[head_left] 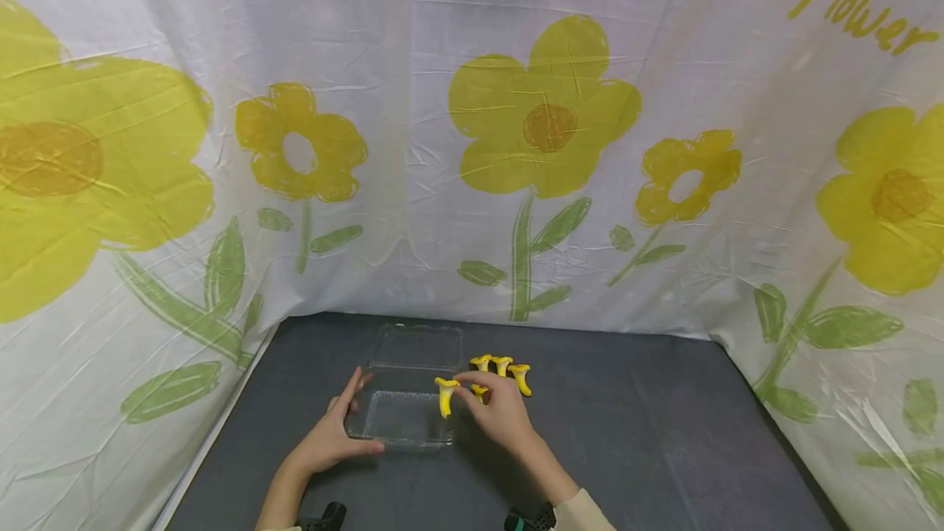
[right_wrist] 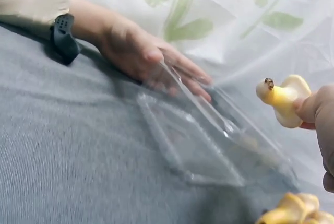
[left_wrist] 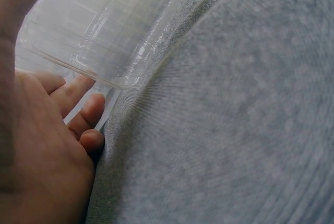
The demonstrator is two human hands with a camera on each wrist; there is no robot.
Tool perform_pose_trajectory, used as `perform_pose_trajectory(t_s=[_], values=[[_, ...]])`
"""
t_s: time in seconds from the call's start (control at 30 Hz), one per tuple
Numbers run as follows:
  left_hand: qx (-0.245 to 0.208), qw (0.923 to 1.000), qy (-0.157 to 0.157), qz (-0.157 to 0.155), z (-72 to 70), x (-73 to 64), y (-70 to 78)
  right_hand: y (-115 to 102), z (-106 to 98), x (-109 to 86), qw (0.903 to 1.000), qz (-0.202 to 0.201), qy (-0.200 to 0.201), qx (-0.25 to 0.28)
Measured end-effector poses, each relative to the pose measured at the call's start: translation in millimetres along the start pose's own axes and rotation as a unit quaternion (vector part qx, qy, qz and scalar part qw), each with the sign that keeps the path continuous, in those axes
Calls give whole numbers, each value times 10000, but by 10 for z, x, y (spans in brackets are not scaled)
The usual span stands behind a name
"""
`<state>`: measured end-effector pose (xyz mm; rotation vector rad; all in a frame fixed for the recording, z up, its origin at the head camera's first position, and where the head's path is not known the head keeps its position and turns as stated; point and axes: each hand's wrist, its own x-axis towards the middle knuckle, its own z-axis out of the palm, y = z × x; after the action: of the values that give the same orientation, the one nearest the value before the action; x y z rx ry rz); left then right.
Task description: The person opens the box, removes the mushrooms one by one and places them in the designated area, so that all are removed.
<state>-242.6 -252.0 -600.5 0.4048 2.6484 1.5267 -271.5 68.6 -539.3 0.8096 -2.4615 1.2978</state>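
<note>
A yellow mushroom, trumpet-shaped with a flared cap, is pinched at the cap by the thumb and fingers of my right hand. In the head view it appears over the right side of a clear plastic container, whose hinged lid lies open toward the back. In the right wrist view, the mushroom shows a brown spot on its stem end. My left hand holds the container's left side, thumb at the front edge and fingers farther back. The left wrist view shows fingers against the clear wall.
Several more yellow mushrooms lie beside the container to the right, one partly hidden by my right hand. A dark grey cloth covers the table. White curtains with painted yellow flowers enclose the back and sides.
</note>
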Motion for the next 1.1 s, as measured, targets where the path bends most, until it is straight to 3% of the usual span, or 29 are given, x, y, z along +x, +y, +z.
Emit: perform_pose_trajectory(t_s=[0.43, 0.77, 1.1], values=[[-41, 9998, -128, -156, -5, 1, 2, 309, -343, -345, 9967, 487, 646, -46], [-40, 9998, -80, -150, -2, 0, 9, 544, -595, -594, 9853, 900, 1439, -199], [97, 9999, -17, -76, -8, -12, 24, 846, -588, -781, 9798, 1251, 1462, -543]])
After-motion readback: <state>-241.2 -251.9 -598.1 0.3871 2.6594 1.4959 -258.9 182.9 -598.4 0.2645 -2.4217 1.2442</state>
